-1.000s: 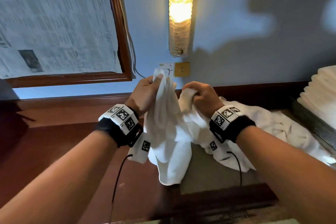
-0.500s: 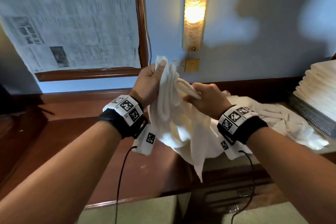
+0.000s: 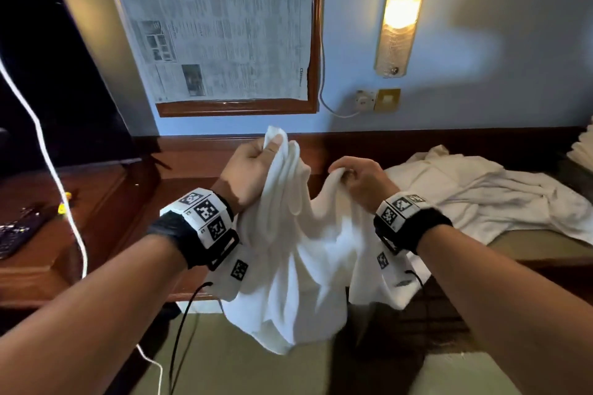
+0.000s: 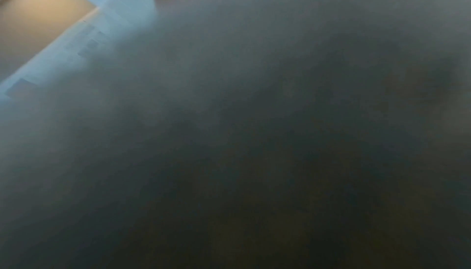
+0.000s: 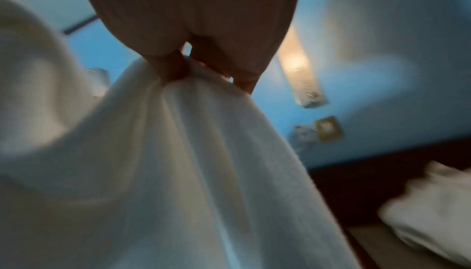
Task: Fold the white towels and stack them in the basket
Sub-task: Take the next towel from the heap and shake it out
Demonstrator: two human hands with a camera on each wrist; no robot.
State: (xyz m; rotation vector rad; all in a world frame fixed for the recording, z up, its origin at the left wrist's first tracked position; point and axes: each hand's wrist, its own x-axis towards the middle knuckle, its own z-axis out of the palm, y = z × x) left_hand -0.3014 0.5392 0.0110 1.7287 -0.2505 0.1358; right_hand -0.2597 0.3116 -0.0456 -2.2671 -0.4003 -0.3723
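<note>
From the head view we see the left hand raised in front of the chest, its fingers and thumb curled round a bunched corner of a soft white terry towel. The right hand sits lower and to the right, pinching another gathered fold of the same towel. Between the two hands the cloth sags, and the rest hangs in loose folds down past the front edge of a dark brown wooden desk, above an olive-green floor. Well to the right, a rumpled heap of white towels lies on the counter. At the far right edge a bit of stacked white cloth shows; we cannot tell what holds it. On the pale blue wall hang a wood-framed board covered with newspaper and a lit amber glass wall lamp.

The left wrist view is almost wholly a grey blur; we cannot tell the fingers there.

In the right wrist view we see the right hand's fingertips pressed together on a pleat of the towel, which fans out downward. The heap of towels shows blurred at the lower right, the lamp behind.
</note>
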